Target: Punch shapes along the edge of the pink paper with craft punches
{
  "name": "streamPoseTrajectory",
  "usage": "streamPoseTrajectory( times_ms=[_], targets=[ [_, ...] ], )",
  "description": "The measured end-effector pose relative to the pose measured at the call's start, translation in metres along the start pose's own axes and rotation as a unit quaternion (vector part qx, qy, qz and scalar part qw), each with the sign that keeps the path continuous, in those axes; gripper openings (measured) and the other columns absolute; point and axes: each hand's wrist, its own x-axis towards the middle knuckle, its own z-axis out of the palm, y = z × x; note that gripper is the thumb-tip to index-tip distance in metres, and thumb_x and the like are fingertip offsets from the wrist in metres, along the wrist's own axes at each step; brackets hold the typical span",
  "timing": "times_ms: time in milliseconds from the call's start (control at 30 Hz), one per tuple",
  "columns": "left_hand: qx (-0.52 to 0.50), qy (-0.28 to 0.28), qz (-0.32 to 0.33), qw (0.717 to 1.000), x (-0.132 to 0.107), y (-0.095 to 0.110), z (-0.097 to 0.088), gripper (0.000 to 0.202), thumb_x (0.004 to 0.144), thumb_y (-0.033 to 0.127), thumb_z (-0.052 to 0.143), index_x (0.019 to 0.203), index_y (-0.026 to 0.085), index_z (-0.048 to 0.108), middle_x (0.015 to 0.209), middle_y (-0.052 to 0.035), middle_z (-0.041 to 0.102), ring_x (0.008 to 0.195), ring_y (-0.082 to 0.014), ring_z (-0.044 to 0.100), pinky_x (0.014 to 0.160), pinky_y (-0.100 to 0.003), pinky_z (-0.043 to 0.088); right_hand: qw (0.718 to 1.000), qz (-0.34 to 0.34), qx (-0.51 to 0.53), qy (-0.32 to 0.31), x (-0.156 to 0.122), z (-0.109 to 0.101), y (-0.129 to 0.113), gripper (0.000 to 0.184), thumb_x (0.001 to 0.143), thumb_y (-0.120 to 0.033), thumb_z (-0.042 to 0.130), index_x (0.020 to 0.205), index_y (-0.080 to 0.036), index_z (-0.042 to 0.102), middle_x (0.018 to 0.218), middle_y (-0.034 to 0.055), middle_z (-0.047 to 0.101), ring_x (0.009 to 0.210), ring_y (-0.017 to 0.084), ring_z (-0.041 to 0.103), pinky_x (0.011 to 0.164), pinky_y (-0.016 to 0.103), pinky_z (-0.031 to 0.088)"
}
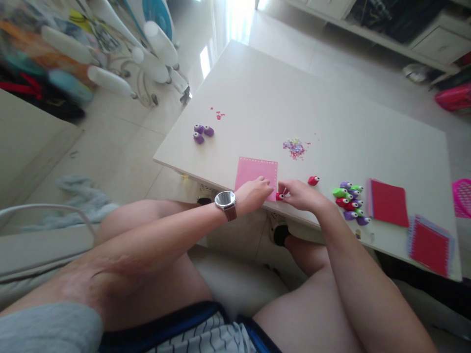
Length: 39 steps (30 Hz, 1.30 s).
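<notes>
A pink sheet of paper (253, 171) lies at the table's near edge, with small holes punched along its top and right sides. My left hand (257, 190), with a watch on its wrist, is on the sheet's lower part, fingers bent and holding it down; the thumb is hidden. At the sheet's lower right corner my right hand (296, 192) is closed around a small red craft punch (280, 196). Another red craft punch (313, 181) lies just beyond that hand. Farther back is a pile of punched paper confetti (294, 148).
Purple punches (198, 138) and red confetti (220, 115) are at the left. A cluster of several green, purple and red punches (351, 203) sits right of my right hand. Beyond it are stacked red sheets (389, 202) and hole-edged red sheets (430, 247) near the table's right corner.
</notes>
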Motion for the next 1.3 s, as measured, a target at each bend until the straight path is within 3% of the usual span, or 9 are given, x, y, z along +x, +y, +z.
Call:
streamPoseTrajectory(
  times_ms=[467, 600, 733, 900, 1300],
  targets=[
    [0.008, 0.009, -0.006, 1.000, -0.001, 0.001, -0.002, 0.025, 0.097, 0.011, 0.049, 0.112, 0.015, 0.069, 0.110, -0.0124, 0.067, 0.106, -0.0246, 0.059, 0.079, -0.033, 0.052, 0.999, -0.002, 0.027, 0.036, 0.000, 0.001, -0.008, 0.011, 0.085, -0.010, 0.066, 0.091, -0.019, 0.064, 0.100, 0.0073, 0.074, 0.094, 0.021, 0.067, 0.082, 0.028, 0.049],
    [0.022, 0.032, -0.016, 0.999, 0.001, 0.000, -0.004, 0.019, 0.098, 0.020, 0.054, 0.108, 0.016, 0.070, 0.110, -0.0123, 0.069, 0.109, -0.0260, 0.060, 0.086, -0.036, 0.050, 0.997, 0.045, 0.059, 0.038, -0.002, -0.004, -0.008, 0.013, 0.088, -0.027, 0.071, 0.097, -0.018, 0.066, 0.102, 0.0085, 0.075, 0.095, 0.022, 0.069, 0.079, 0.029, 0.051],
    [-0.002, 0.020, -0.077, 0.997, 0.006, -0.004, -0.004, 0.024, 0.094, 0.036, 0.066, 0.107, 0.016, 0.070, 0.108, -0.0110, 0.072, 0.100, -0.0247, 0.067, 0.081, -0.034, 0.050, 0.992, 0.105, 0.074, 0.011, -0.002, -0.006, -0.008, 0.021, 0.094, -0.039, 0.067, 0.097, -0.018, 0.067, 0.102, 0.0091, 0.076, 0.092, 0.022, 0.070, 0.077, 0.029, 0.051],
    [-0.017, 0.003, -0.110, 0.994, 0.008, -0.010, 0.004, 0.023, 0.094, 0.037, 0.065, 0.104, 0.017, 0.069, 0.103, -0.0106, 0.074, 0.093, -0.0246, 0.071, 0.075, -0.032, 0.050, 0.989, 0.123, 0.075, -0.016, 0.000, -0.004, -0.005, 0.020, 0.096, -0.039, 0.065, 0.095, -0.019, 0.068, 0.101, 0.0089, 0.077, 0.091, 0.022, 0.070, 0.073, 0.028, 0.050],
    [-0.037, -0.021, -0.117, 0.992, 0.009, -0.010, 0.003, 0.024, 0.096, 0.037, 0.062, 0.106, 0.016, 0.067, 0.108, -0.0116, 0.074, 0.099, -0.0257, 0.071, 0.079, -0.032, 0.052, 0.987, 0.129, 0.093, 0.013, 0.002, -0.002, -0.005, 0.017, 0.096, -0.035, 0.066, 0.096, -0.019, 0.070, 0.098, 0.0071, 0.077, 0.089, 0.020, 0.071, 0.072, 0.027, 0.048]
  ],
)
